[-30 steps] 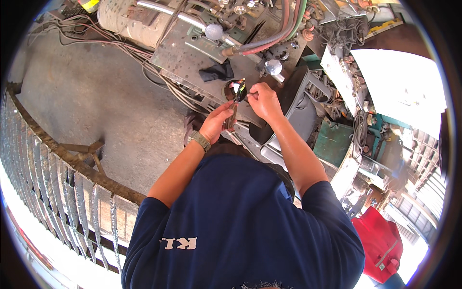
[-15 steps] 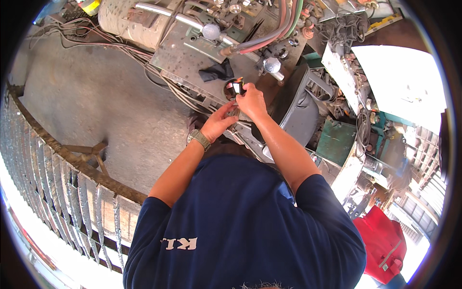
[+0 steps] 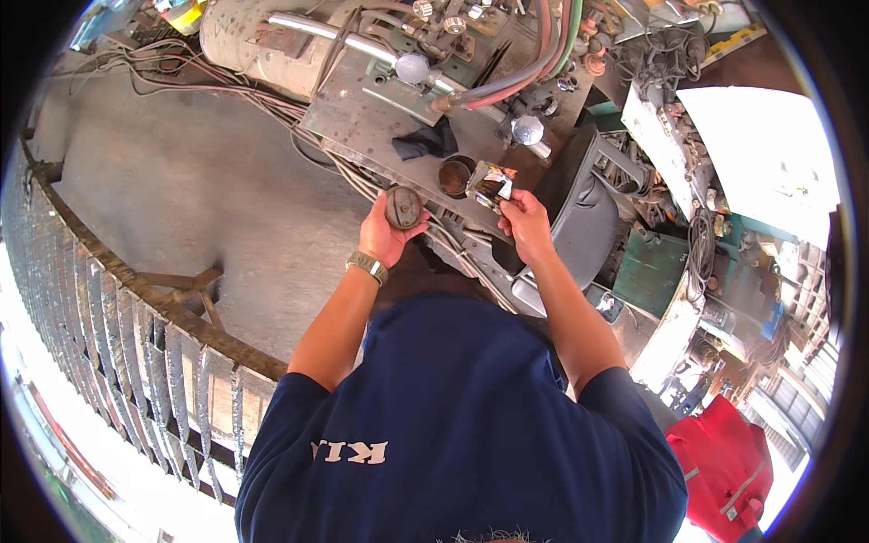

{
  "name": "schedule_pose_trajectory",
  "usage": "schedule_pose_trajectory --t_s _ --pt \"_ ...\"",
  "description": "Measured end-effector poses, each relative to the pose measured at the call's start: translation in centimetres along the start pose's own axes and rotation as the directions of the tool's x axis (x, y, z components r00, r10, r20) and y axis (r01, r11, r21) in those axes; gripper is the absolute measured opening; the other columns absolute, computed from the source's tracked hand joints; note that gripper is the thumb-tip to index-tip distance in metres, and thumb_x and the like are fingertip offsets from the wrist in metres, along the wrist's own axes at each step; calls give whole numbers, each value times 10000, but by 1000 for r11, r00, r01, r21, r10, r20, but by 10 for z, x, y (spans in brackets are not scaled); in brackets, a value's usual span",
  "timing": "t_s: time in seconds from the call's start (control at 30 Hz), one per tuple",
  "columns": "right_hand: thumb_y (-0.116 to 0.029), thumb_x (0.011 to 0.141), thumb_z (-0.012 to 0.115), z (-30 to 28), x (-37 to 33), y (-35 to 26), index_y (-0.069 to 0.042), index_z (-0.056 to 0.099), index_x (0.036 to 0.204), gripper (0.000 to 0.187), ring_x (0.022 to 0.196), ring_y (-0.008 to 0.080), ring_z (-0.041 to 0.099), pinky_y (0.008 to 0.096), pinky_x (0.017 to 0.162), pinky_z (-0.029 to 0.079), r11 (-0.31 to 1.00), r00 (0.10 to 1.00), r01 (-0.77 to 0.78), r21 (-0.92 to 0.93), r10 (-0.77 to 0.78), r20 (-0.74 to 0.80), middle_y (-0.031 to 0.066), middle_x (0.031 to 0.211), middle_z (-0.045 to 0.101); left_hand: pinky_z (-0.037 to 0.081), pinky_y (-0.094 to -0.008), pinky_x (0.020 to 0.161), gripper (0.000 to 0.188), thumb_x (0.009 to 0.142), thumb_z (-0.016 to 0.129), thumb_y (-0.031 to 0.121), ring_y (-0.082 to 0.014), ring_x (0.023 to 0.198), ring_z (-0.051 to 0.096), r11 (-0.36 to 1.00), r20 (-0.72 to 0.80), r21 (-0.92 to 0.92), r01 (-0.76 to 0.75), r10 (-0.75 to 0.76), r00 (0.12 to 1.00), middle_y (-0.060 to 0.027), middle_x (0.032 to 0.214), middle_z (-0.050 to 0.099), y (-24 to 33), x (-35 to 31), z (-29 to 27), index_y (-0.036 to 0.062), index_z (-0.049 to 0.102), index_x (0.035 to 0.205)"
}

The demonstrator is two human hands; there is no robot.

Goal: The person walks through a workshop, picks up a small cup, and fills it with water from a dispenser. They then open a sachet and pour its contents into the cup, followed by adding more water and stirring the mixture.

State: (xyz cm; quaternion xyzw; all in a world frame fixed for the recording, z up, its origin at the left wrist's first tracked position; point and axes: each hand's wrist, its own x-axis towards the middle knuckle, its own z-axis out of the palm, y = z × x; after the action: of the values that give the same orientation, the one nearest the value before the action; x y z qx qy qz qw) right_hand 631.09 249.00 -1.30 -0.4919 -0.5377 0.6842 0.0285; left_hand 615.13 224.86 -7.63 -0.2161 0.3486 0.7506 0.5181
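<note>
My left hand holds a round grey-brown disc with a small mark at its centre, fingers curled under its rim. It looks like a lid, but I cannot be sure. In my right hand a small shiny packet with dark and orange patches is pinched by its lower edge. Between the two hands, at the near edge of the metal bench, stands an open round container, brown inside. A crumpled black cloth lies on the bench just beyond it.
Metal rods with round silver knobs and red and green hoses cross the bench. Cables run along its left side. A grey chair stands right of my right arm. A railing curves at left; a red garment shows lower right.
My hands were close together over the container and have moved apart. The disc now shows in my left hand, which has turned palm up; my right hand has moved right with the packet.
</note>
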Motion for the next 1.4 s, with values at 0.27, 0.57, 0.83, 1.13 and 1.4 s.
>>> schedule_pose_trajectory --t_s 0.27,0.57,0.83,1.13,1.4 --pt "-50 1009 657 -12 -25 23 12 621 1263 264 683 88 593 250 567 438 998 999 -30 -49 31 25 17 903 661 668 -394 688 536 1090 507 466 -216 938 729 787 -344 614 -59 334 878 -106 1166 702 91 70 1 7 625 1342" --pt "-39 1018 641 -31 -44 25 3 619 1260 247 671 75 575 239 577 440 998 998 -53 31 54 -17 0 890 659 577 -422 758 531 1039 592 508 -235 943 693 559 -390 825 77 467 793 -103 1123 729 126 90 18 57 717 1289" --pt "-45 1015 651 -31 -47 22 -3 628 1254 244 677 66 561 232 592 443 998 998 -61 35 60 25 -14 868 659 553 -418 877 470 1005 628 471 -336 977 729 156 -98 988 -7 651 753 -157 1027 781 128 116 9 57 771 1174" --pt "-72 1027 645 -24 -42 25 -56 637 1207 181 681 66 572 218 602 453 989 980 -135 61 124 156 -24 882 659 532 -448 960 327 1002 581 214 -404 1132 679 -104 192 970 -220 882 430 -217 1239 709 127 112 -22 32 721 1235" --pt "-129 1010 708 5 -45 39 -80 638 1163 176 694 86 569 229 609 441 895 846 -358 264 192 498 -18 895 644 463 -367 1123 882 839 824 7 -205 1405 521 338 485 794 -505 149 862 -88 1532 535 -11 -43 25 77 376 1595"
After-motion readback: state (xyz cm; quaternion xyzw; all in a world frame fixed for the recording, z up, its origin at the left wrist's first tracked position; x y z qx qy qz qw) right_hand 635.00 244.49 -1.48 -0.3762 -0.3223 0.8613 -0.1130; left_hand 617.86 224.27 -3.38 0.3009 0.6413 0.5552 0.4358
